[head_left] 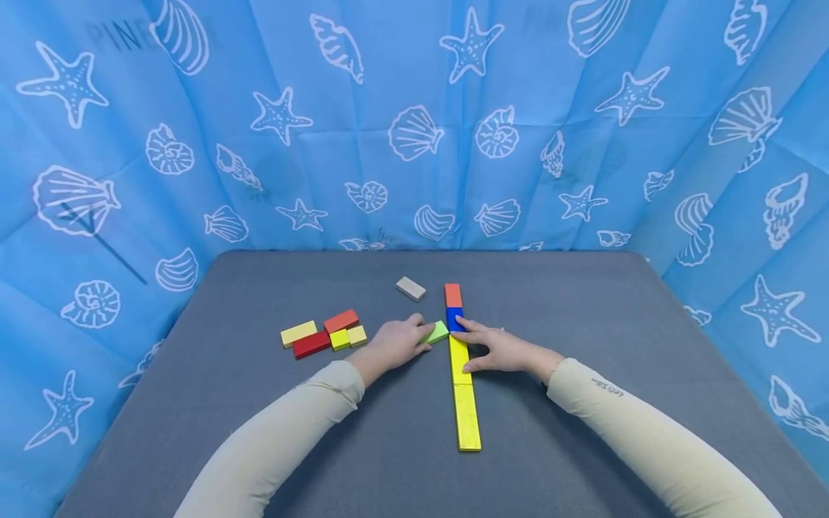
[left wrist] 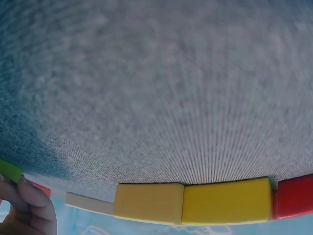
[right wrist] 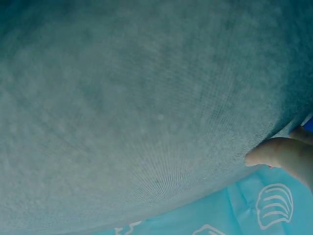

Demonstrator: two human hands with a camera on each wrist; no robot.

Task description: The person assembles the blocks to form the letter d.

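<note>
My left hand point(head_left: 395, 342) pinches a light green block point(head_left: 437, 332) between thumb and fingers, its far end right at the side of a straight row of blocks. From far to near, that row has an orange-red block point(head_left: 452, 295), a blue block point(head_left: 454, 314), a yellow block point(head_left: 458, 360) and another yellow block point(head_left: 467, 421). On the row's right side, my right hand point(head_left: 501, 350) spreads its fingers, with fingertips at the blue block and the thumb on the yellow one. The left wrist view catches the green block point(left wrist: 9, 170) at its left edge.
Left of my left hand lies a cluster: a pale yellow block point(head_left: 298, 333), a red block point(head_left: 311, 345), an orange-red block point(head_left: 341, 321), a small yellow block point(head_left: 340, 339) and a tan block point(head_left: 357, 335). A beige block point(head_left: 411, 288) lies farther back on the grey table point(head_left: 550, 288).
</note>
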